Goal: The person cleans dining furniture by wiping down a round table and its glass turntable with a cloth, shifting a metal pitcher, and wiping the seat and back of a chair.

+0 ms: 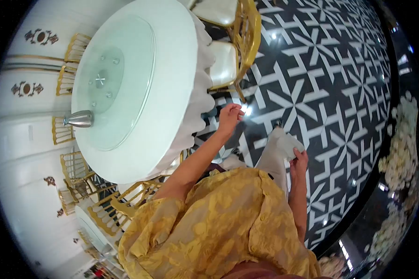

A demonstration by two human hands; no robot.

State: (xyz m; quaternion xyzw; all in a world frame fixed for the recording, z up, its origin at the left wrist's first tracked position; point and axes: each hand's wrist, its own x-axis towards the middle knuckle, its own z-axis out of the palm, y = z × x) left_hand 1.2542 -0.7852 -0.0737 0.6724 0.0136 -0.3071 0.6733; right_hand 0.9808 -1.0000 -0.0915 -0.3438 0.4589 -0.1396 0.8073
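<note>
My left hand [230, 117] is held out over the floor, just right of the round table's cloth and below a gold chair. Its fingers are loosely bent and slightly apart, with nothing seen in them. At the right, my right hand [300, 159] is closed on the edge of a pale grey cloth [288, 143]. This cloth hangs beside my light trouser leg [272, 158]. The round table [174, 79] has a white cloth, a glass turntable [137, 97] and a shiny metal vessel [81, 119] at its far left side.
Gold chairs with white seats [223, 64] stand at the table's right side, and more gold chairs [109, 211] at the lower left. The floor [321, 116] has a black-and-white pattern. Pale flowers [400, 149] line the right edge.
</note>
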